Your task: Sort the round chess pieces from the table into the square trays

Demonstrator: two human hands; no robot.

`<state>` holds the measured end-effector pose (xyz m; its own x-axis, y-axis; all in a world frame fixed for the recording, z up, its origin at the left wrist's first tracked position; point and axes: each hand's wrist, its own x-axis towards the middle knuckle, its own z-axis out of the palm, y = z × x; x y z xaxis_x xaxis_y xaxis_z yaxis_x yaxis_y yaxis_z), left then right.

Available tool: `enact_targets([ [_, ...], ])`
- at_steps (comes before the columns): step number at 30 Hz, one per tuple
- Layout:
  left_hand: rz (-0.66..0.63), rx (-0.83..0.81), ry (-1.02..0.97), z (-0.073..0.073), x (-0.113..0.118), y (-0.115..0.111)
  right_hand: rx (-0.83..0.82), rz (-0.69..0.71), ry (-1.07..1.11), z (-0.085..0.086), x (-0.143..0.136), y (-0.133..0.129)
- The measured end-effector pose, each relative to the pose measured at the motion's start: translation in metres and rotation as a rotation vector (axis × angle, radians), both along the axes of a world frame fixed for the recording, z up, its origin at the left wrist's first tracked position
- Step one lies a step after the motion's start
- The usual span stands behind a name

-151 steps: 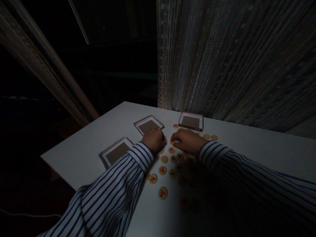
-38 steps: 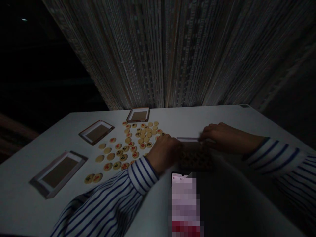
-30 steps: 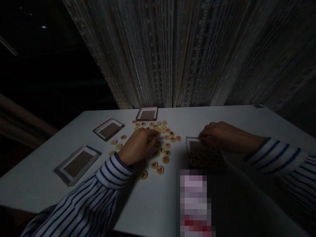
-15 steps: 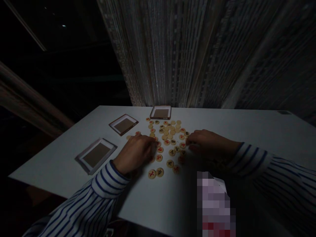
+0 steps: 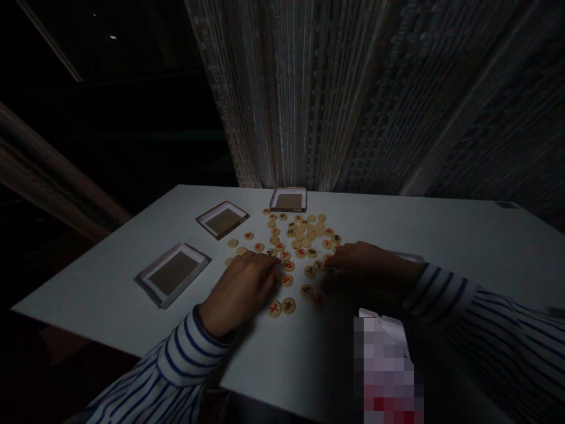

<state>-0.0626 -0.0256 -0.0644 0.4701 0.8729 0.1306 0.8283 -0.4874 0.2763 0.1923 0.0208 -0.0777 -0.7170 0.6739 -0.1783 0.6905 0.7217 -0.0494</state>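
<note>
Round wooden pieces, some with red characters (image 5: pixel 274 308), some with black ones (image 5: pixel 288 305) and others with plain faces (image 5: pixel 306 242), lie spread over the middle of the white table (image 5: pixel 256 359). My left hand (image 5: pixel 247 288) is palm down at the left side of the spread, its fingertips beside a red-marked piece (image 5: pixel 289 266). At the right side, my right hand (image 5: pixel 364 262) reaches in over pieces with its fingers bent downward. Dim light and shadow hide what either hand's fingers may hold.
Three shallow open boxes stand on the table: one at the left (image 5: pixel 173 275), one behind it (image 5: pixel 222 219) and one at the back (image 5: pixel 288 200). A pale, partly pixelated item (image 5: pixel 388 353) is at the front right. A string curtain (image 5: pixel 300 100) hangs behind.
My left hand has moved down and toward me, uncovering several pieces behind it. My right hand has shifted slightly left and down over pieces at the right side.
</note>
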Motion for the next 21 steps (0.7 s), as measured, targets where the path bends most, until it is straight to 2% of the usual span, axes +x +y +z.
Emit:
enact_targets([
  [5,-0.036,-0.022,-0.048,-0.002,0.014,-0.001,0.047,0.028,0.035,-0.005,-0.003,0.000],
  [9,-0.045,-0.020,-0.064,-0.004,0.027,0.000,0.045,-0.033,0.047,-0.010,-0.001,-0.002],
  [12,-0.020,-0.035,-0.126,-0.003,0.041,0.002,0.004,-0.070,0.101,-0.007,0.002,-0.007],
  [14,0.003,-0.080,-0.230,-0.003,0.053,0.003,0.032,-0.071,0.209,-0.001,0.007,-0.012],
  [17,0.014,-0.320,-0.476,-0.004,0.074,0.006,0.160,-0.080,0.379,0.010,0.016,-0.020],
  [19,0.043,-0.527,-0.661,-0.003,0.088,0.009,0.248,-0.104,0.436,0.016,0.023,-0.026],
  [21,0.065,-0.653,-0.825,-0.001,0.101,0.011,0.314,-0.145,0.455,0.022,0.030,-0.033],
])
